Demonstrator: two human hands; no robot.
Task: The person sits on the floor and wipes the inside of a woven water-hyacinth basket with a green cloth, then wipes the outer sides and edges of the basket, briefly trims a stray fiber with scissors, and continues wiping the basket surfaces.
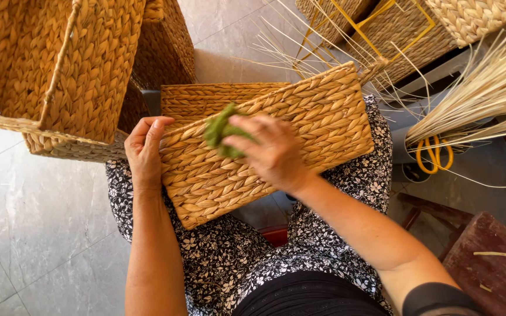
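Two hands working on woven basket [300,126] lying across lap. Left hand [144,152] gripping basket's left edge, thumb on top, steadying. Right hand [267,152] pinching green cloth wad [221,134], pressing against braided face. Basket likely light, stiff, rough-textured; rim edges giving firmest hold. Straw bundle [487,93], yellow-handled scissors [434,155] lying far right.

Bright, warm daylight; soft shadows; sharp focus; slight motion blur on right hand [270,153]; mild wide-angle edge distortion.
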